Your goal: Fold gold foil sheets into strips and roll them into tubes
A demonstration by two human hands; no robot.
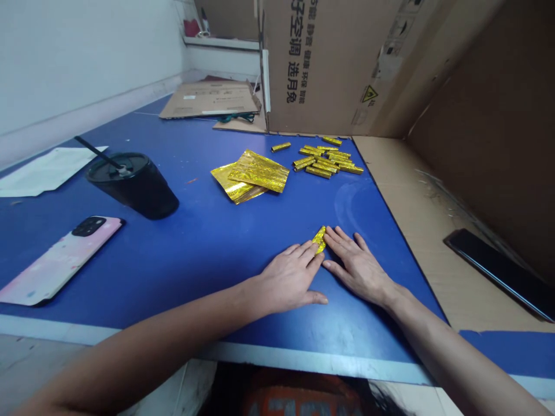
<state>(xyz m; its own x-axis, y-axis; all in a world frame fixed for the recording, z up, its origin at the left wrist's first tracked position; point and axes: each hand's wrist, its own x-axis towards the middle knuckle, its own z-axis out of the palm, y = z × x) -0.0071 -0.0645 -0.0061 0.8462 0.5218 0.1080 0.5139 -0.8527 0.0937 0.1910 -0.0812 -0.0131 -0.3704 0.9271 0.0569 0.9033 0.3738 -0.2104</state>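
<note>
A small piece of shiny gold foil paper [319,240], partly covered, lies on the blue table between my hands. My left hand [289,278] rests palm down with its fingertips over the foil's left and lower part; its thumb stretches to the right. On the other side, my right hand [358,263] lies flat with fingers extended, the fingertips at the foil's right edge. Whether the foil is folded or rolled under the fingers is hidden. Farther back are overlapping flat gold foil sheets [260,173]. Several narrow gold foil rolls [321,163] lie in a loose pile behind my right hand.
A black cup [147,188] with a straw and a pink-white phone [65,263] are on the left, near a white packet [47,170]. Cardboard [329,69] stands behind the rolls. A dark phone-like slab [498,271] lies at right on cardboard. Flat cardboard [208,98] lies at the back.
</note>
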